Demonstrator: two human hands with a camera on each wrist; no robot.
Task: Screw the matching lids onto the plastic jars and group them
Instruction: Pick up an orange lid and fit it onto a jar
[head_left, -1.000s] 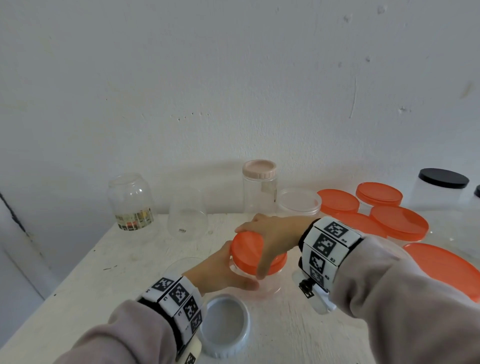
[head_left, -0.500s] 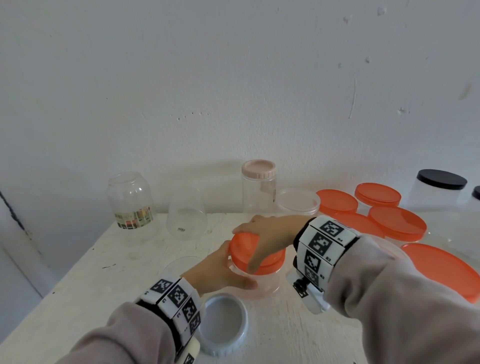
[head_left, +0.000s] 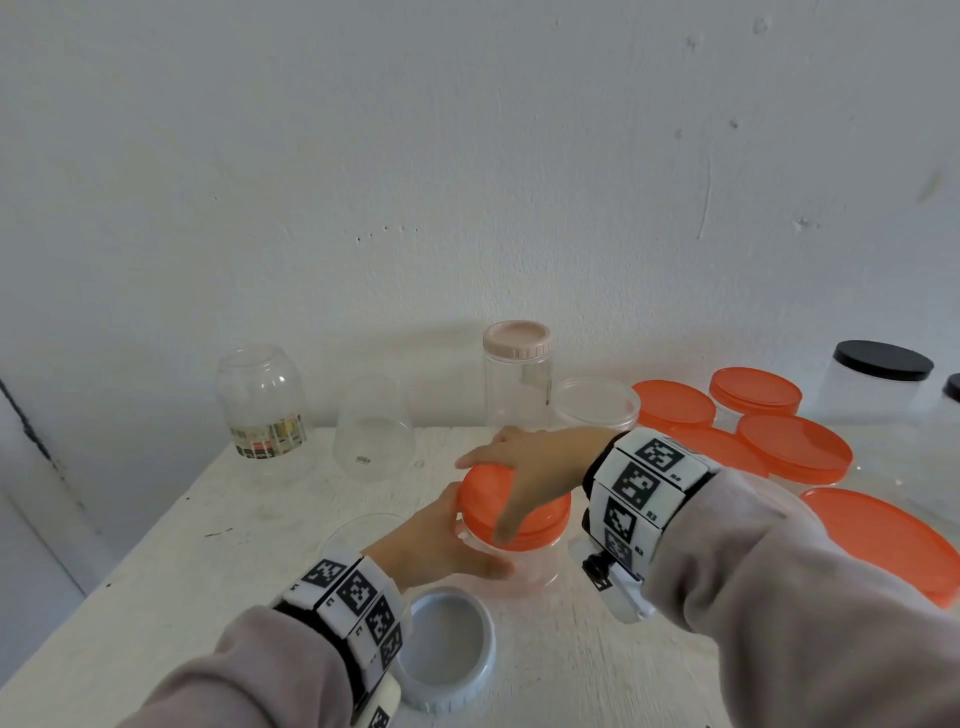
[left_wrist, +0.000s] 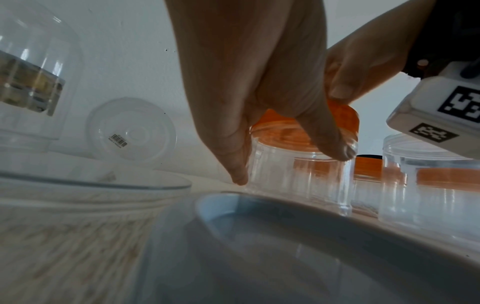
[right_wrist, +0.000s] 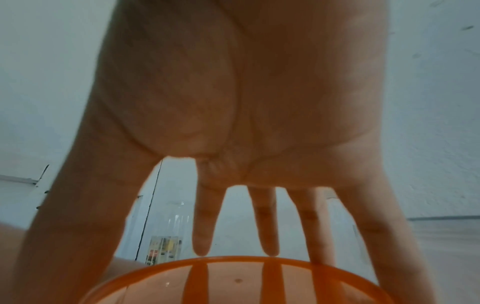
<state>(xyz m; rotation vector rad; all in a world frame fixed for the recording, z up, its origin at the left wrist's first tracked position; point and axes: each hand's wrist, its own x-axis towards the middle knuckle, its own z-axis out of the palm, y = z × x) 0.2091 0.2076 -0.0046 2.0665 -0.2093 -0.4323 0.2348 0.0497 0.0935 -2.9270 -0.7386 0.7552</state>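
A small clear plastic jar (head_left: 535, 564) (left_wrist: 298, 174) stands at the middle of the white table (head_left: 182, 545). An orange lid (head_left: 540, 519) (left_wrist: 345, 119) (right_wrist: 239, 283) sits on its mouth. My left hand (head_left: 441, 545) (left_wrist: 259, 102) grips the jar's body from the left, thumb and fingers curled round it. From above, my right hand (head_left: 524, 467) (right_wrist: 233, 144) spans the orange lid with fingers and thumb down over its rim. A pale blue-grey lid (head_left: 447, 649) (left_wrist: 285, 236) lies upside down by my left wrist.
Two upturned clear jars (head_left: 260, 405) (head_left: 371, 431) stand at the back left, and a tall jar with a pink lid (head_left: 517, 374) behind. Several orange-lidded tubs (head_left: 795, 447) and a black-lidded jar (head_left: 878, 384) crowd the right side. A clear lid (head_left: 358, 525) lies by my left hand.
The right hand has shifted slightly on the orange lid, its thumb moving leftward across the rim. The left hand and the jar stay where they were.
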